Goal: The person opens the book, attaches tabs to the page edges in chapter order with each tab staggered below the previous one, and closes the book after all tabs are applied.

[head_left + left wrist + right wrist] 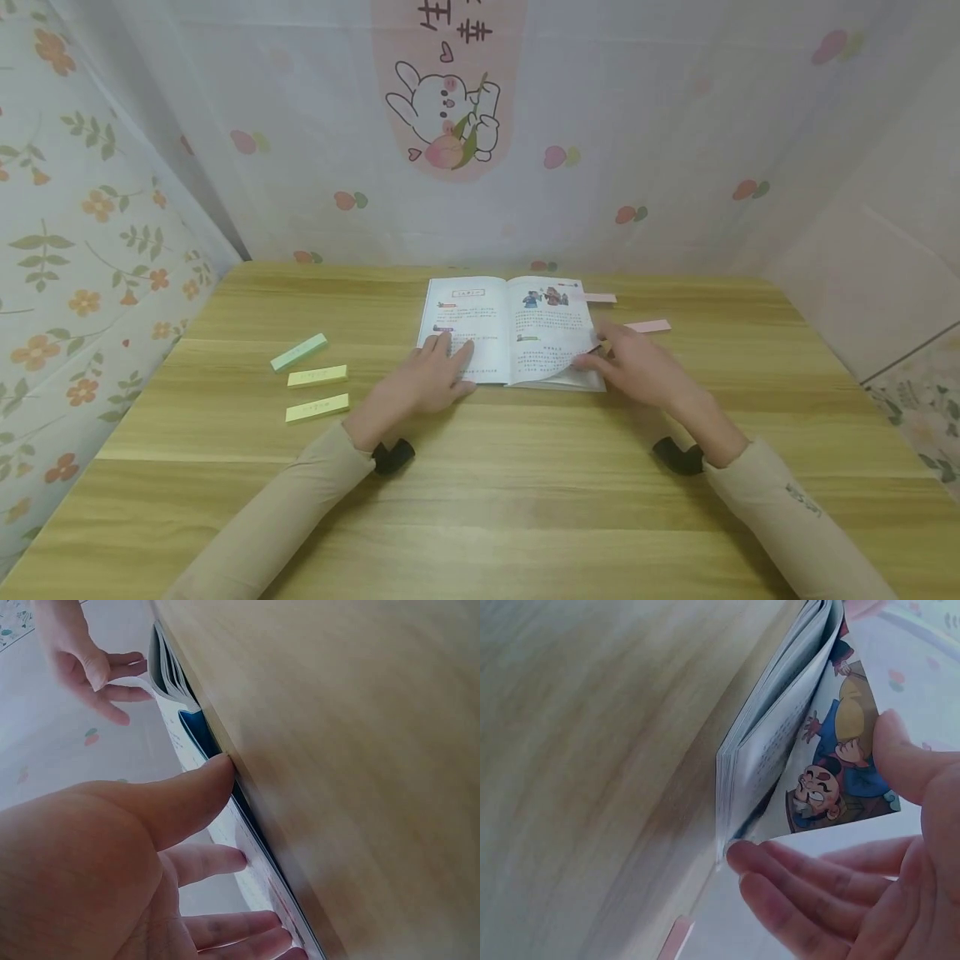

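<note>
Head view, book partly covered by hands; small print unreadable

Book: paper, thin smooth pages, matt-looking; tabletop under book: wood-look, streaky grain, smooth, faint sheen; green strip and yellow strips left of book: matt paper; pink strips right of book: same matt paper look; backdrop behind book: thin printed cloth, lightly creased; floral sheet far left of book: matt cloth; sleeves in front of book: matt cloth, soft folds
</note>
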### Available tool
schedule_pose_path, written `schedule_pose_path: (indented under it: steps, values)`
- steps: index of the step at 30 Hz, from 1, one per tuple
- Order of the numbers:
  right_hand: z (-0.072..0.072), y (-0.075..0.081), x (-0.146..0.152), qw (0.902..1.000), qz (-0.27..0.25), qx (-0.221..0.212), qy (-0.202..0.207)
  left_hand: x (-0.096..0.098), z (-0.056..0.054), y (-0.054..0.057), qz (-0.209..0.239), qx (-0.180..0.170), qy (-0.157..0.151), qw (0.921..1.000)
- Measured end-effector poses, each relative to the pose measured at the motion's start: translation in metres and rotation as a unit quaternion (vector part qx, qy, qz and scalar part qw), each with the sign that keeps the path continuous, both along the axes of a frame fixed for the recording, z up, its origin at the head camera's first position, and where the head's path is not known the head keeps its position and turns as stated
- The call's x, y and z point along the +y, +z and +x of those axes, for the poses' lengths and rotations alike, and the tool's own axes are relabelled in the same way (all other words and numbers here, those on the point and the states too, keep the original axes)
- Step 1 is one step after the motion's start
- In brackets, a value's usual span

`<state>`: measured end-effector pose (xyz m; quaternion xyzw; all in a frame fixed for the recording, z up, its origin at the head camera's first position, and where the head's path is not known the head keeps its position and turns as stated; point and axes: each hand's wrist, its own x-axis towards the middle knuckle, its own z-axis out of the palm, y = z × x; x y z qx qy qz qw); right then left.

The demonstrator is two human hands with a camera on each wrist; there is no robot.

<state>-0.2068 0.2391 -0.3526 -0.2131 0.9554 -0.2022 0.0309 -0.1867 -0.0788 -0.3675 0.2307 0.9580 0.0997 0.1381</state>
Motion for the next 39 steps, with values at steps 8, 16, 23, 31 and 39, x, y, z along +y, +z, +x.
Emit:
schedule_pose_path:
  steps: [8,16,23,31,39]
  values:
    - [0.003,0.002,0.000,0.9994,0.024,0.019,-0.017,0.001,0.000,-0.001,-0.004,0.001,-0.005,1.0000]
    - [0.001,-0.003,0.003,0.9982,-0.033,-0.023,0.045,0.001,-0.001,-0.003,-0.012,-0.001,-0.003,0.9999]
    - [0.001,-0.007,0.002,0.9967,-0.009,-0.039,0.070,0.001,-0.001,-0.003,-0.011,0.007,-0.006,0.9999]
    - [0.002,-0.010,-0.002,0.9974,0.020,-0.014,0.067,0.001,0.000,-0.002,-0.015,-0.001,-0.003,0.9999]
    - [0.002,-0.010,-0.005,0.9973,0.033,0.000,0.065,0.001,0.000,-0.002,-0.015,0.000,0.001,0.9999]
